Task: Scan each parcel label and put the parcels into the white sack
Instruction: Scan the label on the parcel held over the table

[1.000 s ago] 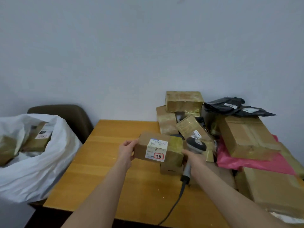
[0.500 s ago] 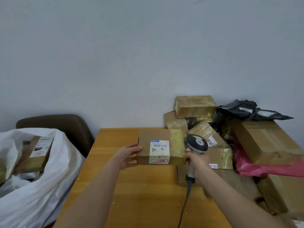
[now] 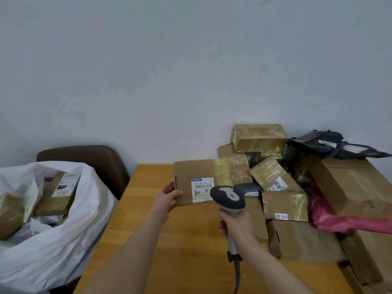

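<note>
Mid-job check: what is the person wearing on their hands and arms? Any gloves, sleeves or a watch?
Nothing is worn that shows. The left hand and right hand have no gloves, and I can see no rings. The left forearm and right forearm are bare down to the frame's lower edge, with no sleeve, watch, band or marking in view.

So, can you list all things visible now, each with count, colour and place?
box: one, brown, held above table
label: one, white, on box front
scanner: one, grey, near the label
sack: one, white, left of table, part full
pile boxes: many, brown, table's right
black bags: about two, atop pile
pink bag: one, in pile, far right
table: one, orange wood, centre
chair: one, brown, behind sack
left hand: grips box's left edge
right hand: grips scanner handle
</note>
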